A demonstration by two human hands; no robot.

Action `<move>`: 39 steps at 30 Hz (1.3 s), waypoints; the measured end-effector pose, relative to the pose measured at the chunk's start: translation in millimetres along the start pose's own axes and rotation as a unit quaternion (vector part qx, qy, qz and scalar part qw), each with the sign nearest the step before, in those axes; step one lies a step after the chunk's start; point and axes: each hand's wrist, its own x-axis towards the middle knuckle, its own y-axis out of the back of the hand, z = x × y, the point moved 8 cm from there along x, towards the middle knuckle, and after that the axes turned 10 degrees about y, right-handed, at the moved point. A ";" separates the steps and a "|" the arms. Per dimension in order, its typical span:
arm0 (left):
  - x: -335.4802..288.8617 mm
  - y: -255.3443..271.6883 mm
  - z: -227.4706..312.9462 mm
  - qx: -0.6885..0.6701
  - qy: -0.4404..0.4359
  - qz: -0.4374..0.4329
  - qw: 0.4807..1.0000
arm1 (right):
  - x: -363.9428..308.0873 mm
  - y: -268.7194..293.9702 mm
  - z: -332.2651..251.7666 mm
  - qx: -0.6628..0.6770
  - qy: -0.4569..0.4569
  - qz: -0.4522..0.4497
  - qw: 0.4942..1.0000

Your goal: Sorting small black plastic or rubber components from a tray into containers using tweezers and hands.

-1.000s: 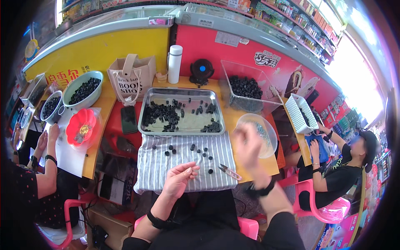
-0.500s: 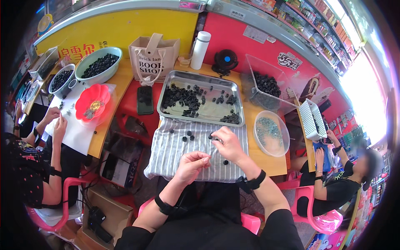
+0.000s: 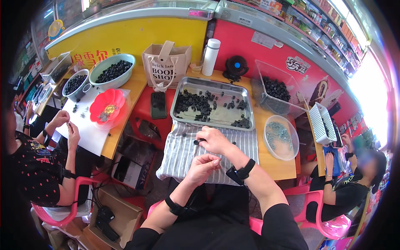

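1. While the left hand [image 3: 203, 168] pinches its fingers together, any held item is indiscernible.
2. The right hand's [image 3: 214, 141] fingers touch black pieces [image 3: 196, 142] on striped cloth [image 3: 179, 155], grasp unclear; picking up, seemingly, calls for a precise pinch.
3. The far tray [image 3: 226, 117] holds more.

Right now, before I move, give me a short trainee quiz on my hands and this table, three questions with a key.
1. Multiple choice: comparing your left hand and right hand, which is nearer the shallow rectangular metal tray?
A) Left
B) Right

2. True or false: the tall white cylindrical bottle stands upright behind the tray.

3. Short answer: what small things show closest to your right hand, over the gray-and-white striped cloth?

Key:
1. B.
2. True.
3. Small black cylindrical pieces; whether your grip has closed on one cannot be told.
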 end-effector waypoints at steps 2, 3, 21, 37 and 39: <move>-0.3 0.4 0.3 -0.012 -0.008 0.005 1.000 | -12.9 5.9 1.8 0.008 0.008 0.017 1.000; -0.9 1.3 -0.2 -0.014 -0.008 0.007 1.000 | -22.1 12.0 -1.7 0.009 0.007 0.015 1.000; -2.5 2.3 4.8 0.025 -0.004 0.044 0.999 | -118.3 40.7 -26.3 -0.044 -0.074 0.243 0.966; -3.0 -18.2 8.1 0.008 0.028 0.021 0.999 | -127.9 51.2 -58.5 0.051 -0.023 0.314 0.948; -0.7 -14.1 4.4 0.015 0.033 0.012 0.999 | -129.7 47.9 -63.7 0.033 -0.018 0.293 0.955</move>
